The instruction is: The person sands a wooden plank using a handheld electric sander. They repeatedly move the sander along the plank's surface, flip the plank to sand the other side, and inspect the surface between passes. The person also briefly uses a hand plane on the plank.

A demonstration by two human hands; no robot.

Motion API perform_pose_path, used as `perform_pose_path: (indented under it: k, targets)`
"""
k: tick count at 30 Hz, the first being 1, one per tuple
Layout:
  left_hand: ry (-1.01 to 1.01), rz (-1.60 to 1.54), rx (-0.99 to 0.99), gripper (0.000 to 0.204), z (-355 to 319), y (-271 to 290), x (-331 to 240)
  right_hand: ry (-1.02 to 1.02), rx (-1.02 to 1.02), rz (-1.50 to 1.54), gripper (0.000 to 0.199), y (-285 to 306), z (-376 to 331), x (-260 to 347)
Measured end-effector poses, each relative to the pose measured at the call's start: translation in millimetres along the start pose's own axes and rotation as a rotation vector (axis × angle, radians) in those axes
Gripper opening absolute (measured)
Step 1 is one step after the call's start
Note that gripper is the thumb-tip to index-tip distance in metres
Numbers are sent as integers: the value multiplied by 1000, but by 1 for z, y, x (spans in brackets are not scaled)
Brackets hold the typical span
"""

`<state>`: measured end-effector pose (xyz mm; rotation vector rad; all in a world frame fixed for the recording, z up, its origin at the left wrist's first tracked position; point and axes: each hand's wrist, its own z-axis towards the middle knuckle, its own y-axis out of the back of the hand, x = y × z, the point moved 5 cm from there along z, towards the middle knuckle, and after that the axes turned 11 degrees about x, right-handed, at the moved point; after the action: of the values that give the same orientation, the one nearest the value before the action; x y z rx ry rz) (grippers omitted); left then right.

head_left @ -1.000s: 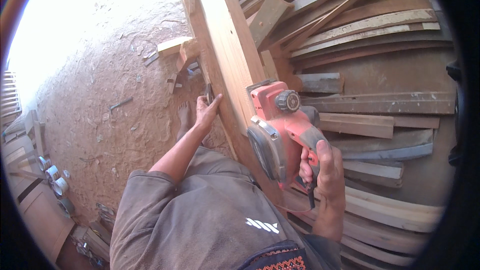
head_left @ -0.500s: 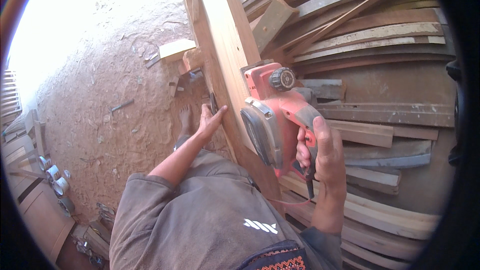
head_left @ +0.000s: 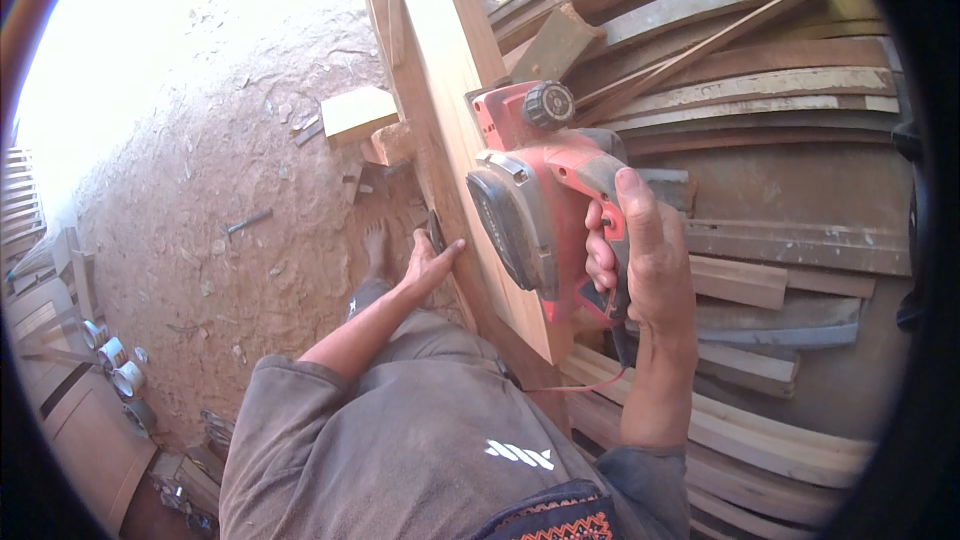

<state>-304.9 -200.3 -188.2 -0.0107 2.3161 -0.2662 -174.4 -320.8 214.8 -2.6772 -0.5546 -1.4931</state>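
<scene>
My right hand [head_left: 650, 260] is wrapped round the rear handle of a red and grey electric hand planer [head_left: 545, 175], fingers at the trigger. The planer sits on a long pale wooden plank [head_left: 450, 60], its black-capped side turned toward me and a black ribbed knob at its front. The plank lies on a darker wooden beam [head_left: 415, 105]. At the beam's left edge, my left hand [head_left: 428, 265] is closed round a small dark piece [head_left: 435, 230], its kind unclear, with a fingertip against the wood. Part of its fingers is hidden.
Stacked boards [head_left: 740, 90] crowd the right side, with more timber [head_left: 760, 430] beside my right forearm. A thin red cord [head_left: 580, 387] trails from the planer toward me. Wood blocks [head_left: 358, 112] lie left of the beam on the dirt floor [head_left: 210, 200]. My bare foot [head_left: 376, 245] is close by.
The planer has slid farther away along the plank, with my right hand on it. More of the plank's near end shows behind it. My left hand keeps its place at the beam's edge.
</scene>
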Motion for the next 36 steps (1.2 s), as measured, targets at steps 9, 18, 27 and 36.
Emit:
perform_pose_path:
  k: [9, 18, 27, 36]
  targets:
    - [32, 3, 78, 81, 0, 1, -2, 16, 56, 3, 60, -10, 52, 27]
    - [113, -15, 169, 82, -4, 2, -15, 54, 43, -6, 56, -27, 118, 72]
    - [75, 264, 128, 79, -4, 5, -14, 113, 75, -44, 56, -47, 196, 121]
    - [157, 177, 265, 96, -7, 5, -11, 232, 116, -40, 53, -62, 316, 171]
